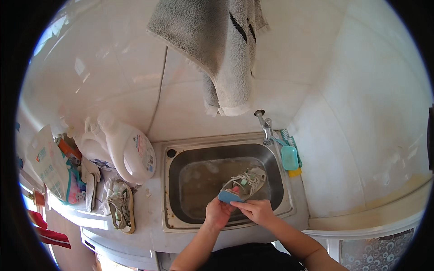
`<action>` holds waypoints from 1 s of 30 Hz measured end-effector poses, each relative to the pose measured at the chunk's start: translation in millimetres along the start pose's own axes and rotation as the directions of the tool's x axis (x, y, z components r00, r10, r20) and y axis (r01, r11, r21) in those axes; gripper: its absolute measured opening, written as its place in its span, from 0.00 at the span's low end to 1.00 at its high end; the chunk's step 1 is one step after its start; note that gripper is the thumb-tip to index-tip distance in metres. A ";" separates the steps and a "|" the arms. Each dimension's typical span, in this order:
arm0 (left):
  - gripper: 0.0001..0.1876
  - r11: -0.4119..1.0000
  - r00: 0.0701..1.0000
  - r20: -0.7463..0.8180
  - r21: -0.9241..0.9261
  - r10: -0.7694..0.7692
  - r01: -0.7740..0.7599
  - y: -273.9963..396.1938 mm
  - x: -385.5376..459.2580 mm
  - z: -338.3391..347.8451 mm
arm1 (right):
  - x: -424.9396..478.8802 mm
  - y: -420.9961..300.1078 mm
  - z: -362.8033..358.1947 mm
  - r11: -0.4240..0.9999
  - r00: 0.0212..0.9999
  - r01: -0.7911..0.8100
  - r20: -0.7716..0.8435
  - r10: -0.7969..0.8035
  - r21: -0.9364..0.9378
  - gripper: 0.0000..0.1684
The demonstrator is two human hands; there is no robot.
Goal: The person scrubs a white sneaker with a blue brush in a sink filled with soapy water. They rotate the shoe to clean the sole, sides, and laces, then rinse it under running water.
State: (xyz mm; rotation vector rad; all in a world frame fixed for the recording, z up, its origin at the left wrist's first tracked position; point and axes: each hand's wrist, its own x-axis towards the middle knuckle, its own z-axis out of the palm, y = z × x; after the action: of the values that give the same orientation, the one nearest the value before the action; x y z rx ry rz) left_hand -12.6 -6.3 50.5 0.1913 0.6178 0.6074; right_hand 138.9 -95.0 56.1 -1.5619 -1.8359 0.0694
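Over the sink, my left hand [218,211] grips the heel end of a wet, light-coloured lace-up shoe [254,183], with a fingertip showing at its opening. The shoe's toe points up and to the right, and its laces lie loosely across the top. At the heel, my right hand [257,210] pinches a flat blue block [230,197], perhaps a brush back or a bar of soap. The block hides part of the heel and of my left fingers. Murky water covers the bottom of the stainless steel sink [291,205].
A matching shoe [122,206] stands on the counter to the left, beside insoles [91,191], detergent jugs [130,152] and a plastic bag [51,166]. Behind the sink are a tap [267,130], a turquoise soap dish [290,158] and brushes [287,137]. A grey towel [217,50] hangs above.
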 end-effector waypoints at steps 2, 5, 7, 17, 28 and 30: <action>0.20 1.000 1.000 0.008 0.002 0.005 -0.005 1.9 -1.3 -1.5 | -3.9 -0.7 -2.4 1.000 0.998 -0.003 0.056 0.004 -0.025 0.25; 0.20 0.998 0.999 -0.012 -0.037 0.053 -0.053 2.1 -1.6 -0.7 | -20.1 3.4 -14.6 0.999 0.991 -0.047 0.125 0.048 -0.014 0.23; 0.20 0.993 0.992 -0.076 -0.064 0.097 -0.102 4.1 -2.4 -0.8 | -26.6 6.3 -22.1 0.991 0.986 -0.118 0.128 0.109 0.065 0.21; 0.19 0.975 0.984 -0.028 0.138 0.179 -0.173 -0.1 -5.9 -2.9 | -13.2 -1.7 -27.2 0.870 0.950 -0.312 0.107 0.293 0.382 0.19; 0.19 0.946 0.977 -0.074 0.275 0.198 -0.171 -0.1 -11.7 0.1 | -26.4 2.4 -17.2 0.924 0.958 -0.283 0.114 0.262 0.258 0.19; 0.19 0.945 0.971 -0.090 0.264 0.224 -0.193 2.4 -13.0 6.8 | -26.3 4.3 -13.3 0.917 0.957 -0.291 0.106 0.271 0.275 0.18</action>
State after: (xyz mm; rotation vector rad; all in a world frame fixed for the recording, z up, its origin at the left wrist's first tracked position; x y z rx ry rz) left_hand -18.1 -11.9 63.0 0.4686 0.7974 0.7475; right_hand 150.1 -122.2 51.5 -1.6152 -1.5532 0.5056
